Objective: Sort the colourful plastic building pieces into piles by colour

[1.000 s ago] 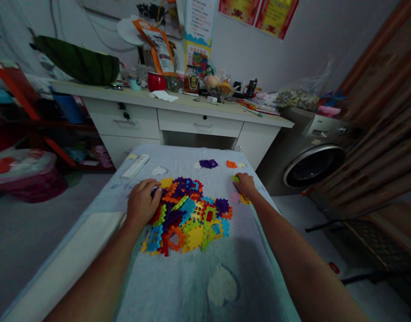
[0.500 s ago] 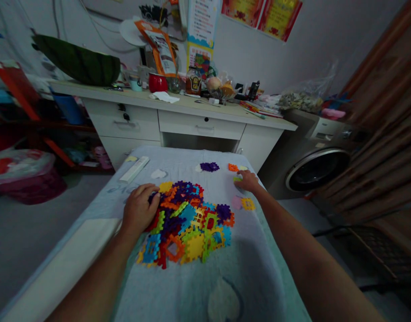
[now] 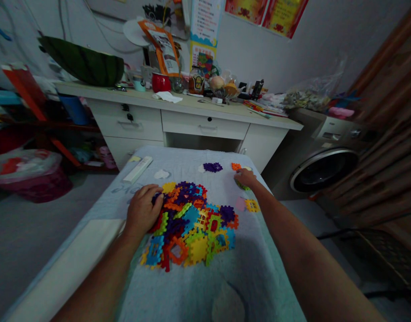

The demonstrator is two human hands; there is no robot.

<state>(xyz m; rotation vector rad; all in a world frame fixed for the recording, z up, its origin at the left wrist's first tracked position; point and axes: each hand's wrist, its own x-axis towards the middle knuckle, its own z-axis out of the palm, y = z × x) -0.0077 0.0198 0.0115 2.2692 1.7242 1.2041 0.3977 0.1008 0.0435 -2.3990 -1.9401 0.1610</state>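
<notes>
A heap of colourful plastic interlocking building pieces lies on the cloth-covered table, in purple, orange, blue, red, yellow and green. My left hand rests at the heap's left edge, fingers apart and loosely bent over a few dark pieces, gripping none of them. Out at the table's right side, my right hand has its fingers curled over a green piece, which they partly hide. Just beyond its fingertips lies an orange piece. A yellow window-shaped piece sits nearer me, below that hand.
Purple pieces lie apart near the table's far side. At the far left is a white oblong object. Behind the table stands a white desk with a watermelon half and jars. A washing machine stands right.
My right hand has shifted slightly toward the orange piece and closed over the green piece, more of which shows below the hand. My left hand stays on the heap. The view has shifted slightly.
</notes>
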